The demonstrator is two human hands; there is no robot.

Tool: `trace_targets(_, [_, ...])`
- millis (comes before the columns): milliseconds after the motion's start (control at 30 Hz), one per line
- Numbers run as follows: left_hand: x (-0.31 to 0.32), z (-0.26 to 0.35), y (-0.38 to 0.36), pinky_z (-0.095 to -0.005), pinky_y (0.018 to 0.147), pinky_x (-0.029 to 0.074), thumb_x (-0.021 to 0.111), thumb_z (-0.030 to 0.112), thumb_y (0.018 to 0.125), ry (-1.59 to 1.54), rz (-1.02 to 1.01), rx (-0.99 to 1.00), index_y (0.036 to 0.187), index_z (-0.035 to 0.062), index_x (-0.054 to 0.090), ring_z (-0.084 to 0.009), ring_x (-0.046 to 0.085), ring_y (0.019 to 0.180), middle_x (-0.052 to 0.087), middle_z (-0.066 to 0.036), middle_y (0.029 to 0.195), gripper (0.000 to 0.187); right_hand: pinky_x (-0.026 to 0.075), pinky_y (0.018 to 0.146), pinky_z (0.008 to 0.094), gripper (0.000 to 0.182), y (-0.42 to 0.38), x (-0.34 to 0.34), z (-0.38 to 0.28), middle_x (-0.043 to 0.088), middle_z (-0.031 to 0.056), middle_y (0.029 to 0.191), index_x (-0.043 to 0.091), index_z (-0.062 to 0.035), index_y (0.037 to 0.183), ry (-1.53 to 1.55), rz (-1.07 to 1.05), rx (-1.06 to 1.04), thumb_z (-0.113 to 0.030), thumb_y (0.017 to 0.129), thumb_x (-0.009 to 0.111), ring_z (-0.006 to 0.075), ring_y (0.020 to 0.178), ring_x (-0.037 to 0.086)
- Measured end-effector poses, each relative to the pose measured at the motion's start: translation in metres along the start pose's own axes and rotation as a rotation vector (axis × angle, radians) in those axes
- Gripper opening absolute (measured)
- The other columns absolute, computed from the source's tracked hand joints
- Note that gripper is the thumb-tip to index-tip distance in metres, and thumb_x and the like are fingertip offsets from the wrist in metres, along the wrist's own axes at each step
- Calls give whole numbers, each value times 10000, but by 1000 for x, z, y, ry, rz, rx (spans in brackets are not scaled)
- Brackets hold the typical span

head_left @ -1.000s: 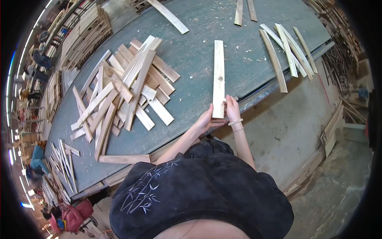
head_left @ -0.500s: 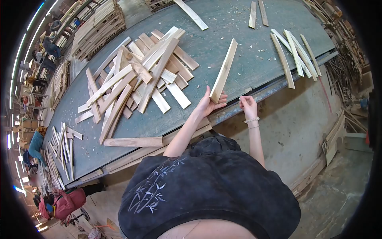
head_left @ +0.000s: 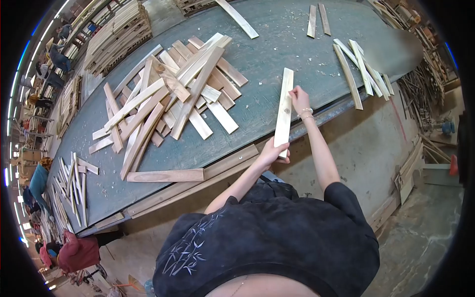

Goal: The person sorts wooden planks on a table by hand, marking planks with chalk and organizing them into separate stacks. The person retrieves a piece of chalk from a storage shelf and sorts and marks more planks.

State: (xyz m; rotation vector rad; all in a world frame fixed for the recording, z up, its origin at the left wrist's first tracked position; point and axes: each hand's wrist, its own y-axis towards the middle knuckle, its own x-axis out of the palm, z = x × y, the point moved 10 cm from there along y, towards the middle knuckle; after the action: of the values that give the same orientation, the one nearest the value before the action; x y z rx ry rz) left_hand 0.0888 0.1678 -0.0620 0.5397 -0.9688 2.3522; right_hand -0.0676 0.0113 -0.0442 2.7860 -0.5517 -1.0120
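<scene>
A pale wooden slat [head_left: 284, 111] with a knot near its middle points away from me, its broad face turned up. My left hand [head_left: 272, 152] is closed round its near end. My right hand [head_left: 300, 100], with a bracelet at the wrist, is at the slat's right edge in its upper half. Its fingers are pinched together by the wood; whether something small is between them is hidden. Left of my hands, a large heap of wooden slats [head_left: 193, 94] lies crisscrossed on the green tabletop [head_left: 262, 54].
Several slats [head_left: 348, 76] lie at the table's right edge, partly behind a blurred patch. Thin strips [head_left: 76, 180] lie at the left end, and a single slat [head_left: 166, 175] lies along the near edge. Stacked boards [head_left: 118, 39] stand behind; a person in red [head_left: 79, 253] is lower left.
The slat has come nearer me and turned its broad face up. My left hand has moved down towards my body with it. My right hand has gone forward and up to the slat's edge.
</scene>
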Motion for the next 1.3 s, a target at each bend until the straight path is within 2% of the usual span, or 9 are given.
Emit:
trace_targets(133, [-2,1,0,-277,447,489,510,117,804,16,56,27,1020,36,347,-159,543,485,530,-75,646,282,418,605,392,101,28,32,-3,536,185,693,464,-4,724,-232,-89,-240,-75,731,536,360,686,520])
trace_targets(333, [22,1,6,-272,419,458,509,107,797,-10,106,69,1011,45,357,-157,532,466,524,-68,628,269,396,552,376,144,-13,-9,-9,495,176,641,414,-1,702,42,-226,-220,-70,749,531,359,637,497])
trace_targets(533, [67,57,63,-264,447,440,511,100,804,-100,151,216,975,10,366,-158,529,477,522,-69,626,241,357,475,262,181,37,-102,111,451,50,555,440,-8,707,135,-38,30,-132,804,529,105,504,385])
trace_targets(700, [84,173,164,-289,493,461,499,113,815,23,200,505,1026,16,356,-151,530,528,521,-66,667,272,298,465,181,193,55,-113,130,386,-45,560,442,-35,703,374,-108,155,-162,815,534,29,527,341])
trace_targets(833, [66,263,280,-436,641,509,544,335,782,-23,227,350,1239,123,116,-255,541,889,446,-150,1086,661,304,463,184,194,61,-111,141,404,-35,563,438,-35,709,399,-176,158,-163,817,534,30,526,349])
trace_targets(967, [-11,245,314,-498,807,408,542,422,739,281,738,59,1287,70,50,-310,373,1120,361,-213,1216,816,331,473,184,174,58,-108,156,445,-23,572,440,-33,714,399,-232,183,-143,821,521,35,526,396])
trace_targets(1033, [-21,242,313,-422,837,396,533,404,749,728,622,450,1239,11,250,-278,419,1089,421,-186,1178,689,339,477,183,168,50,-105,159,451,-22,575,443,-36,716,421,-267,203,-141,822,518,37,529,410])
trace_targets(1167, [-33,159,201,-293,766,402,487,374,805,258,460,181,1139,85,438,-134,532,879,551,-58,1020,444,350,485,175,152,39,-85,157,468,-15,588,448,-42,728,516,-383,247,-139,827,510,42,536,433])
trace_targets(1300, [-77,60,75,-270,700,427,440,340,839,-2,749,203,1132,110,445,-116,542,788,567,-52,940,372,338,478,171,156,45,-48,131,472,-10,583,440,-59,734,614,-522,255,-156,851,476,42,523,420])
